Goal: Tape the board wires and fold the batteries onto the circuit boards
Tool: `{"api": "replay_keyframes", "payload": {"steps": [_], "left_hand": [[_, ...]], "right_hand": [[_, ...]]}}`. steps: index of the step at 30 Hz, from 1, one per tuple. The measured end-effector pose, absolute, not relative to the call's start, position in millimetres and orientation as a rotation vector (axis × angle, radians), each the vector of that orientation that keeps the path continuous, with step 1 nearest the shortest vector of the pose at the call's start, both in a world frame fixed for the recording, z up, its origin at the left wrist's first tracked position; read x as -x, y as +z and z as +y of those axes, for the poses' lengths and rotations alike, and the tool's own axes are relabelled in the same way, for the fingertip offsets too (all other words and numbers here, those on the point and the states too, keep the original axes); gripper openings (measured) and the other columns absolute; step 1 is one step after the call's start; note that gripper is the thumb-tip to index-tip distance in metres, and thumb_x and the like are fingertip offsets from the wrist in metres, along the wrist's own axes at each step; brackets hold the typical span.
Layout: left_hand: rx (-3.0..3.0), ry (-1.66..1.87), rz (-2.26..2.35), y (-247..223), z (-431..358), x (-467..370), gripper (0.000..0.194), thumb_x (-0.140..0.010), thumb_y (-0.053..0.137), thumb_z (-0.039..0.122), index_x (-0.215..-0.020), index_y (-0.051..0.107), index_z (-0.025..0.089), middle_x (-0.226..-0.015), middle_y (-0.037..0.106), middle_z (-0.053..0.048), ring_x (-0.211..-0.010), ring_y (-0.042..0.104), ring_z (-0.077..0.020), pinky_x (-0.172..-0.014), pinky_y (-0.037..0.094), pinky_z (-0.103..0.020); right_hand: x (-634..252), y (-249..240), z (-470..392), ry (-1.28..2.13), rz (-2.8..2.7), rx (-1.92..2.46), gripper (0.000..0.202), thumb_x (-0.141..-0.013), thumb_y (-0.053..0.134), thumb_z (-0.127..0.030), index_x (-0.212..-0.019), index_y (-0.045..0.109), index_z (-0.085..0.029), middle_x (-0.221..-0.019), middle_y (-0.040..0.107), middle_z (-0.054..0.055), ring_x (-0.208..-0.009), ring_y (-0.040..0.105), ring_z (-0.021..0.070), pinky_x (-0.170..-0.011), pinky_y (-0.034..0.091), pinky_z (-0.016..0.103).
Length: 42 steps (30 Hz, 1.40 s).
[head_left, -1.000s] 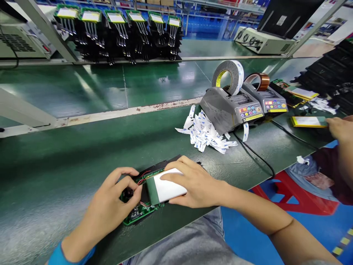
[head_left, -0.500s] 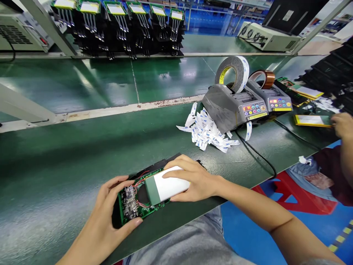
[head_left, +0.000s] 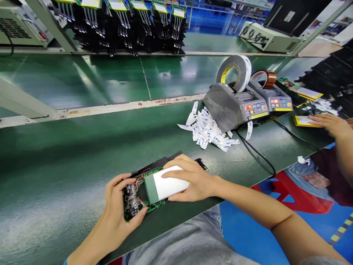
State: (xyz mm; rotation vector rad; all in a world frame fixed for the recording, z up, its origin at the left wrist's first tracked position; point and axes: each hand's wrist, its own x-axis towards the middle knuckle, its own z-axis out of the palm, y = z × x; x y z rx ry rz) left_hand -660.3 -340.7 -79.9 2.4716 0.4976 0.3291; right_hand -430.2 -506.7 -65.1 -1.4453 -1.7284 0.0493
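Observation:
A green circuit board [head_left: 131, 201] with red wires lies near the front edge of the green bench. My left hand [head_left: 118, 204] is closed round its left end, thumb on the near side and fingers on the far side. Over the right part of the board sits a battery pack [head_left: 165, 183], white on top with a green band at its left end. My right hand [head_left: 190, 180] grips this pack from the right, with fingers across its top and thumb along the near side. A black casing [head_left: 157, 163] shows behind the board, partly covered by it.
A heap of white tape strips [head_left: 205, 129] lies before two tape dispensers [head_left: 237, 106], with a black cable [head_left: 256, 154] trailing forward. At right, a co-worker's hand [head_left: 331, 123] rests on another board. Several stacked units [head_left: 118, 29] stand on the back shelf.
My left hand has slid right along the board's end, closer to the battery pack. My right hand has barely moved. The co-worker's hand has reached left onto their board.

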Motion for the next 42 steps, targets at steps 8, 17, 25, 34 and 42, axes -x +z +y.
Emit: {"api": "replay_keyframes", "payload": {"steps": [8,17,25,34,42], "left_hand": [[-2.486,0.319,0.468,-84.1,-338.5,661.8,0.044,-0.089,0.056,0.048,-0.125,0.041,0.025,-0.135,0.039,-0.013,-0.13,0.041,-0.033,-0.097,0.053,-0.055],[-2.514,0.195,0.423,-72.0,-332.6,666.2,0.037,-0.094,0.053,0.043,-0.125,0.042,0.026,-0.141,0.036,-0.012,-0.133,0.044,-0.0321,-0.088,0.059,-0.045],[-2.797,0.241,0.132,-48.2,-312.2,657.9,0.018,-0.094,0.052,0.04,-0.106,0.062,0.031,-0.136,0.047,-0.006,-0.118,0.056,-0.0267,-0.085,0.059,-0.041],[-2.776,0.446,-0.061,-44.3,-323.7,651.5,0.018,-0.097,0.055,0.026,-0.113,0.058,0.02,-0.119,0.061,-0.007,-0.118,0.058,-0.0189,-0.11,0.043,-0.034],[-2.684,0.431,0.131,-43.0,-330.7,646.8,0.011,-0.095,0.056,0.031,-0.104,0.057,0.025,-0.099,0.067,0.0,-0.097,0.064,-0.0167,-0.091,0.05,-0.03]], "right_hand": [[431.5,-67.9,-502.5,0.063,-1.761,1.415,0.047,-0.086,0.074,-0.047,-0.119,0.061,-0.016,-0.119,0.066,0.015,-0.106,0.06,0.0216,-0.091,0.051,0.038],[435.7,-62.8,-496.4,0.127,-1.835,1.479,0.044,-0.088,0.072,-0.045,-0.119,0.063,-0.016,-0.12,0.065,0.015,-0.112,0.057,0.0222,-0.096,0.049,0.039],[434.9,-66.4,-497.4,0.104,-1.809,1.446,0.044,-0.088,0.071,-0.046,-0.119,0.062,-0.016,-0.12,0.066,0.014,-0.112,0.059,0.0208,-0.096,0.048,0.038],[435.3,-64.6,-496.7,0.084,-1.79,1.44,0.041,-0.088,0.071,-0.045,-0.116,0.062,-0.016,-0.117,0.067,0.014,-0.111,0.059,0.0201,-0.094,0.048,0.037],[434.9,-64.5,-497.3,0.173,-1.81,1.484,0.043,-0.088,0.07,-0.045,-0.118,0.062,-0.016,-0.119,0.066,0.013,-0.111,0.058,0.021,-0.096,0.048,0.039]]}}
